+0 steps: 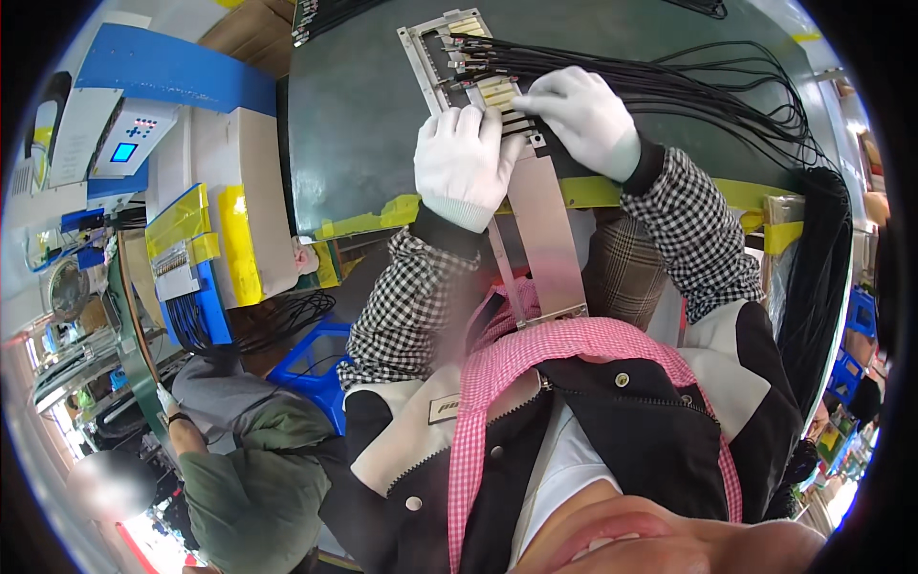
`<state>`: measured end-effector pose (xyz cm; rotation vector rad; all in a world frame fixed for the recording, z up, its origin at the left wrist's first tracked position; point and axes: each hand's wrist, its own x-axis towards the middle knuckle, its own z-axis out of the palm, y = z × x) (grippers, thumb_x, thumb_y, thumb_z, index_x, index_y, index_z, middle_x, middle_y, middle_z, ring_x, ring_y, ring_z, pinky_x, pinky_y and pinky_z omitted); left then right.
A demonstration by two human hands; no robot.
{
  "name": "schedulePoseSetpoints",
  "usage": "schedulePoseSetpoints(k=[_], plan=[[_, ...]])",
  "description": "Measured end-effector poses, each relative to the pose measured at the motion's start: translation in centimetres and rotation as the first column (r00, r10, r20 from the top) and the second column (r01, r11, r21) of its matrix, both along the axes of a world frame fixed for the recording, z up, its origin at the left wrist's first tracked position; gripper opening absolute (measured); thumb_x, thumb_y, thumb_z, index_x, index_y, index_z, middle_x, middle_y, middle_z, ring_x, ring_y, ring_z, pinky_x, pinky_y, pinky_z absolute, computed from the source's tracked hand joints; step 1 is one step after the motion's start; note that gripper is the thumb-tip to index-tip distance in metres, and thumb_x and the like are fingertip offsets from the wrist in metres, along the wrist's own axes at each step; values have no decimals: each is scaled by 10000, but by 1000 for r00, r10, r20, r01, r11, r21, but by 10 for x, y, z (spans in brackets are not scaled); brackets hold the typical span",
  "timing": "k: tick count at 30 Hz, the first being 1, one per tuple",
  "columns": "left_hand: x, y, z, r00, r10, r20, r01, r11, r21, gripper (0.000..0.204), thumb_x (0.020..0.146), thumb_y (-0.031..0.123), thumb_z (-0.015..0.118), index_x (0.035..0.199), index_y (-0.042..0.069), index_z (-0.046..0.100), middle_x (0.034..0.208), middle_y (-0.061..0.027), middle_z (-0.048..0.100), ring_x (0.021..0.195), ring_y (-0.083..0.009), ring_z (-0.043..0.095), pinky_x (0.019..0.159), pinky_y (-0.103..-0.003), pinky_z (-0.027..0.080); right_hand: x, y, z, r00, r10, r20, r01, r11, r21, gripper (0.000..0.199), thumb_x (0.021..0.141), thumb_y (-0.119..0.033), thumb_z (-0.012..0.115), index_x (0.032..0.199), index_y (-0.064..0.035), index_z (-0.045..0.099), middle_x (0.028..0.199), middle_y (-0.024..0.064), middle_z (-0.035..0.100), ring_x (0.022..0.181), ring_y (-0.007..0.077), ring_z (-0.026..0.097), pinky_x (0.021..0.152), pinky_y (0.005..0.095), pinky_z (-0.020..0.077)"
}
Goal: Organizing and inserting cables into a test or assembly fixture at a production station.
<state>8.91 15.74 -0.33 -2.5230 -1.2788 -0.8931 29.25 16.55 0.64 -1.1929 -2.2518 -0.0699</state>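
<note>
A long metal fixture [547,230] with a slotted upper end lies across the table's near edge and reaches toward my body. Several black cables [593,72] with metal connector ends lie in its slots and run off to the right. My left hand [464,163], in a white glove, is closed over the fixture's left side, its thumb near the lower slots. My right hand [583,120], also white-gloved, has its fingers pinched together at the fixture's right edge, close to the short cable pieces. What lies between its fingertips is hidden.
The dark green table [354,124] has yellow tape along its near edge. At the left stands a blue and white machine [134,139] with a small screen. A thick black cable bundle [813,258] hangs at the right. A person in green [253,488] sits at the lower left, near a blue stool [316,368].
</note>
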Motion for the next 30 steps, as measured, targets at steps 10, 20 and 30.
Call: schedulePoseSetpoints(k=[10, 20, 30], plan=[[-5, 5, 10, 991, -86, 106, 99, 987, -127, 297, 794, 244, 646, 1043, 84, 626, 946, -69, 609, 803, -217, 556, 754, -321, 441, 19, 59, 37, 935, 33, 352, 72, 956, -283, 288, 823, -193, 622, 1102, -127, 653, 947, 61, 593, 810, 234, 571, 763, 325, 457], [-1, 50, 25, 720, 235, 653, 263, 779, -569, 182, 856, 168, 636, 958, 20, 663, 844, -56, 680, 685, -132, 579, 623, -227, 443, 13, 57, 7, 986, 113, -125, -122, 991, -60, 258, 834, -192, 635, 1054, -63, 674, 924, 64, 616, 755, 219, 568, 701, 308, 461], [-16, 18, 45, 676, 250, 693, 245, 810, -532, 135, 840, 108, 655, 926, 7, 679, 769, -33, 661, 672, -125, 575, 621, -213, 437, -8, 29, 30, 803, -84, -590, -427, 609, -668, 193, 844, -148, 642, 999, -41, 685, 836, 25, 657, 587, 139, 523, 580, 248, 436]])
